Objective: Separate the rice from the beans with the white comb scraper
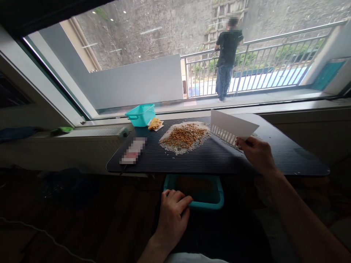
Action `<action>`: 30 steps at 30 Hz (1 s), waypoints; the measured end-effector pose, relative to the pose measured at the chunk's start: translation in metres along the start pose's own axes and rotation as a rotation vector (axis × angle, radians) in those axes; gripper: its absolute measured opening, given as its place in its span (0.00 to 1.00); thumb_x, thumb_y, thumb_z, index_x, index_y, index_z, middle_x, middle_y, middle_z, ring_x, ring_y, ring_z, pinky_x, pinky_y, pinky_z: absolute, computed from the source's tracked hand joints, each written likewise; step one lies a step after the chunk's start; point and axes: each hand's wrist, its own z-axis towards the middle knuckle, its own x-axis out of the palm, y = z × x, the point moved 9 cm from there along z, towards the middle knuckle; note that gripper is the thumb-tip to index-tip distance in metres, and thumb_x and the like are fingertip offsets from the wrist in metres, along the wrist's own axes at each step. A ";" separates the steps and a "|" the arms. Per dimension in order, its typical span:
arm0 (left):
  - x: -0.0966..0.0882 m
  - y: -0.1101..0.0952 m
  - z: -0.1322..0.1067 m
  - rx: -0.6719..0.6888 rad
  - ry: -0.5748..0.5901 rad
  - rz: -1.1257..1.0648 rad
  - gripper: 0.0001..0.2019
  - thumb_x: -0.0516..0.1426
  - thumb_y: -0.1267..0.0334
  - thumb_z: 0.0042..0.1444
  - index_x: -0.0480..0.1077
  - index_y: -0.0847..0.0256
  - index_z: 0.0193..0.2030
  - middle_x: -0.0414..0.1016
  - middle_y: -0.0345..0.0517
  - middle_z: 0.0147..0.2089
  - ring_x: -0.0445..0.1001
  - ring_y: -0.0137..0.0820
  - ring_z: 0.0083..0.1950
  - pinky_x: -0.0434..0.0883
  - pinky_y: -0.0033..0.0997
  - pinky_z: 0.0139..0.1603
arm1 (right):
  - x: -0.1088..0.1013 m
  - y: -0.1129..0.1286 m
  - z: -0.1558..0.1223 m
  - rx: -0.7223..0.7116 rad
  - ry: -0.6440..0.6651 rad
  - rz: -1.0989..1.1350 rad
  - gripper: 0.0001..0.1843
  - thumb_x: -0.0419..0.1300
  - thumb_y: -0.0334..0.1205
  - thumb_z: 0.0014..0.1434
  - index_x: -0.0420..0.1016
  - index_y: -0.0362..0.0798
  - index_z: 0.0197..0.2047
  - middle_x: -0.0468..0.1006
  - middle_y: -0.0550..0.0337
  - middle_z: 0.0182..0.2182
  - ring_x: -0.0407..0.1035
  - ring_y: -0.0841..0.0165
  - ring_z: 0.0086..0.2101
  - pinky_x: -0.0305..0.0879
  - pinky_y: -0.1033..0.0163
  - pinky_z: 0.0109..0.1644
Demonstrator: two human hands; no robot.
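My right hand (256,151) is closed on the lower edge of a white slotted sheet (233,126), holding it tilted above the dark table. A row of narrow slots runs along its lower side. Left of the sheet lies a pile of white grains with golden-brown beans (185,135) spread over its top. Below the table's near edge, my left hand (175,206) curls its fingers over the rim of a teal plastic basin (208,206). Dim brownish beans show inside that basin, though shadow hides the detail.
At the table's back left stands a second teal basin (141,115), beside yellowish food on white paper (155,124). A blurred-out flat object (133,150) lies at the left, by a radiator (95,136). Beyond the window, a person (228,54) stands at a railing (285,60).
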 end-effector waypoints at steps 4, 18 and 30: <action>0.000 0.001 -0.001 -0.008 0.003 -0.007 0.17 0.53 0.78 0.55 0.79 0.54 0.40 0.78 0.43 0.36 0.74 0.36 0.39 0.61 0.47 0.51 | 0.020 0.010 0.008 0.030 0.073 0.009 0.18 0.59 0.54 0.54 0.83 0.50 0.31 0.81 0.56 0.23 0.74 0.60 0.29 0.64 0.59 0.33; 0.002 0.001 0.000 -0.021 0.020 0.030 0.16 0.54 0.77 0.55 0.79 0.55 0.39 0.79 0.44 0.36 0.74 0.37 0.39 0.63 0.47 0.52 | 0.043 0.042 -0.009 -0.031 0.218 0.141 0.19 0.58 0.55 0.52 0.80 0.49 0.26 0.76 0.61 0.19 0.69 0.67 0.23 0.60 0.64 0.27; 0.006 0.000 0.004 -0.004 0.028 0.046 0.16 0.55 0.78 0.53 0.79 0.55 0.39 0.78 0.45 0.35 0.73 0.38 0.39 0.62 0.46 0.49 | 0.048 0.043 -0.022 -0.003 0.309 0.257 0.16 0.59 0.54 0.53 0.79 0.51 0.27 0.80 0.61 0.23 0.73 0.65 0.26 0.66 0.62 0.31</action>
